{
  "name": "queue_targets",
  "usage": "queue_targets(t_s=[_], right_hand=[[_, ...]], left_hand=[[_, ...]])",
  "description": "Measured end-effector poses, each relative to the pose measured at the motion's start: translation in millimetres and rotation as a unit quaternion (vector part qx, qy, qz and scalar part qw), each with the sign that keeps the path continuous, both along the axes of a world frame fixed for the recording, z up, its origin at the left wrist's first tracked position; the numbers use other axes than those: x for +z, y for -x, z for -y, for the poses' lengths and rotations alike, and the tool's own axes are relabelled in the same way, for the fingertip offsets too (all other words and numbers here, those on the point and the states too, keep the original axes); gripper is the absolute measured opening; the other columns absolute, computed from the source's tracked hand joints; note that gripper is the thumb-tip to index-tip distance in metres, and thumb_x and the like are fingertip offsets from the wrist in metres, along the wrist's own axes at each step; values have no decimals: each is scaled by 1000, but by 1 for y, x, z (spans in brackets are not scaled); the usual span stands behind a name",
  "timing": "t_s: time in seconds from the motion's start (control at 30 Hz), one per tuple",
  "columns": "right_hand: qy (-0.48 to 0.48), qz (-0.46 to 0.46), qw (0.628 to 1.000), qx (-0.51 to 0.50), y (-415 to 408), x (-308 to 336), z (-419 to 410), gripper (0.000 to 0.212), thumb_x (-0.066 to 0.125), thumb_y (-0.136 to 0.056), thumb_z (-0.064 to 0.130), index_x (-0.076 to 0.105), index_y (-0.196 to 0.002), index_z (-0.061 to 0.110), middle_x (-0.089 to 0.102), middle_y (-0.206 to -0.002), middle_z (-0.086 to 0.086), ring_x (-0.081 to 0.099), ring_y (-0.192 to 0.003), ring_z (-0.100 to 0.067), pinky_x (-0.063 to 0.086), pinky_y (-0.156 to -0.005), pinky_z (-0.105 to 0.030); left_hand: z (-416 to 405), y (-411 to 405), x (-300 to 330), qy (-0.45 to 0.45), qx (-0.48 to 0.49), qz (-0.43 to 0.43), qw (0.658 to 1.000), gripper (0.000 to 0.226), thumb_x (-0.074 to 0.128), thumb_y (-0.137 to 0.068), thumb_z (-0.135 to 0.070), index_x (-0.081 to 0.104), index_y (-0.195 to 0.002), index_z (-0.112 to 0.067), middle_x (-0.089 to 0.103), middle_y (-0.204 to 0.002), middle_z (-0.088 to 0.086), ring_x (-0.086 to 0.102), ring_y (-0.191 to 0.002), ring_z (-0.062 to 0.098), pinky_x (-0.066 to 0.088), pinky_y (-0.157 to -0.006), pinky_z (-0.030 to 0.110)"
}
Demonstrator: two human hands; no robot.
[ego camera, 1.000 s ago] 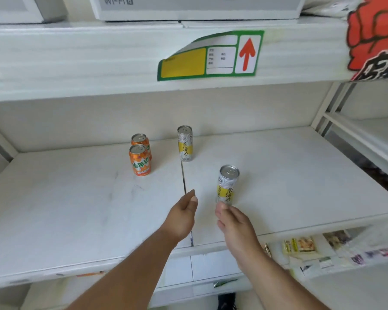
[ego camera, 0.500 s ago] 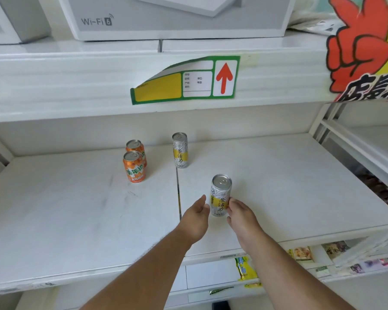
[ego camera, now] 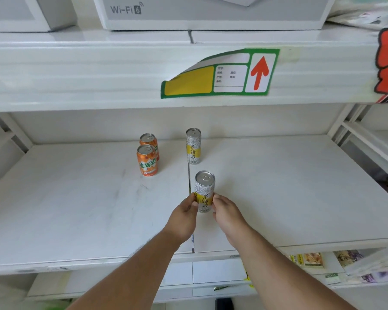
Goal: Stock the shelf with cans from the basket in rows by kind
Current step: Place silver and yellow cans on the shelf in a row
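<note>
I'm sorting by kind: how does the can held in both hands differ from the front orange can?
The held can is silver with a yellow band, tall and slim; the front orange can is orange, shorter and wider. The left hand and right hand pinch the held can; the orange one stands free. Both stand upright.

- The shelf (ego camera: pixel 278 186) bears four upright cans.
- The front slim can (ego camera: pixel 204 190) stands near the shelf's middle, on its centre seam.
- The left hand (ego camera: pixel 184 217) touches that can's left side, the right hand (ego camera: pixel 227 214) its right side.
- The rear slim can (ego camera: pixel 193 146) stands behind it, well apart.
- Two soda cans (ego camera: pixel 147 160) stand left of the rear slim can, one directly behind the other, touching.
- A Wi-Fi box (ego camera: pixel 211 13) sits on the shelf above.
</note>
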State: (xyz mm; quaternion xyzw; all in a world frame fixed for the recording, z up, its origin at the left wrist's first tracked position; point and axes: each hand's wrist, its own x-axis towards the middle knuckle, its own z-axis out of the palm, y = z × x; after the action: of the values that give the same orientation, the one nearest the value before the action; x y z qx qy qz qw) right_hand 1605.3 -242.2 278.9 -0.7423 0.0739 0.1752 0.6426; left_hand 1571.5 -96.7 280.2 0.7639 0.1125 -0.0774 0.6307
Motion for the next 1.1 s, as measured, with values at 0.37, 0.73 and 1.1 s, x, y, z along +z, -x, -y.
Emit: queue_targets(t_s=[0.37,0.73,1.1], right_hand=[[13,12,1000,-11,4,3,-11,31,41,-102,47,71,-105,38,67,-129,12,57,-128,-9,41,-114,-38],[33,45,998,17,-26,15,-23,29,35,-112,34,64,-110,34,67,-119,7,60,-112,-10,41,-96,-26],[38,53,997,36,-95,20,-34,36,34,-109,29,68,-117,19,67,-111,3,59,-108,-16,41,-91,-29]], left_hand=[[-19,5,5,4,-26,7,1000,32,39,-105,-39,56,-122,-59,59,-126,-30,51,-129,3,36,-117,39],[-26,-28,-1,-30,-26,16,999,41,37,-104,-47,42,-145,-48,54,-141,-21,47,-134,4,33,-119,38],[-29,-96,4,-57,-10,-12,998,51,40,-97,-38,41,-147,-46,58,-139,-15,51,-131,12,37,-116,37]])
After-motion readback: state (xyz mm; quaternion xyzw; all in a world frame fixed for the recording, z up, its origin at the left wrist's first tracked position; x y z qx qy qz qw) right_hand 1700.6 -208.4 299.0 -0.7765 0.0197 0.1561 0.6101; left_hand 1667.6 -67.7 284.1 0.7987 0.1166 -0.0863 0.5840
